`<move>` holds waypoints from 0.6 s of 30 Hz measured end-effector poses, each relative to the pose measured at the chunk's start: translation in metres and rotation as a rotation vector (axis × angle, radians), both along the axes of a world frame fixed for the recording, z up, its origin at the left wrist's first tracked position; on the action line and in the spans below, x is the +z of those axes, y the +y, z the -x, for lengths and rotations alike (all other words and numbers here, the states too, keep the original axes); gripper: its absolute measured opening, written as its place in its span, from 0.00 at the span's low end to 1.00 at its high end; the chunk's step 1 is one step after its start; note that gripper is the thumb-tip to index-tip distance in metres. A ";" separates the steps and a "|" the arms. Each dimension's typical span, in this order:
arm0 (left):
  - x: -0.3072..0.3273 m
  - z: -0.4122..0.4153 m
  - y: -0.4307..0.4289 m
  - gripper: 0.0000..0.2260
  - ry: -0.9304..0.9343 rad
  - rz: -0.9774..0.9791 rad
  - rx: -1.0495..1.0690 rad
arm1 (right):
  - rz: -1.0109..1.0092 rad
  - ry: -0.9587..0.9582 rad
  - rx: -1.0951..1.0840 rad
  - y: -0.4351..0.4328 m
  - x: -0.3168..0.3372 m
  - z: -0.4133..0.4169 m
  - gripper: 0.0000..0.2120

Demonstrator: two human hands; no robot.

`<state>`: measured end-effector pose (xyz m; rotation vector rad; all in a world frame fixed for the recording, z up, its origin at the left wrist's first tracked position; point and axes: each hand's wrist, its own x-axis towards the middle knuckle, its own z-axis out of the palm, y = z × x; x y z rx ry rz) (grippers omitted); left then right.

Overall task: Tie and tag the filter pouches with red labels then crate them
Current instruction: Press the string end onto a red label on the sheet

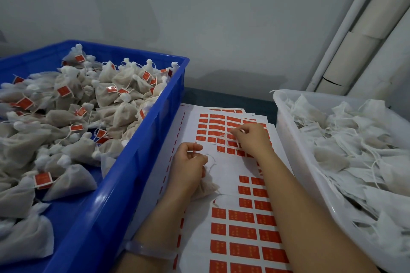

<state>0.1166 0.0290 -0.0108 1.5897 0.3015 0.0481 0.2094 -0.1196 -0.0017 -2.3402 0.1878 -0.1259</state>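
My left hand (190,167) grips a small white filter pouch (207,188) against the sticker sheet (224,175), its string trailing toward the right. My right hand (251,137) rests on the sheet of red labels (243,231) and pinches at a label and the pouch's string near the upper rows. The blue crate (142,139) on the left holds several tied pouches (73,117) with red tags. The white bin (295,157) on the right holds several untied, untagged pouches (355,146).
A grey wall stands behind the table. White pipes (346,35) run up the right corner. The sticker sheets fill the narrow gap between crate and bin. A clear bangle (150,250) sits on my left wrist.
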 end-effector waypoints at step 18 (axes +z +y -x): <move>-0.001 0.000 0.000 0.08 -0.004 0.004 -0.008 | -0.398 -0.021 -0.255 -0.012 0.007 0.006 0.19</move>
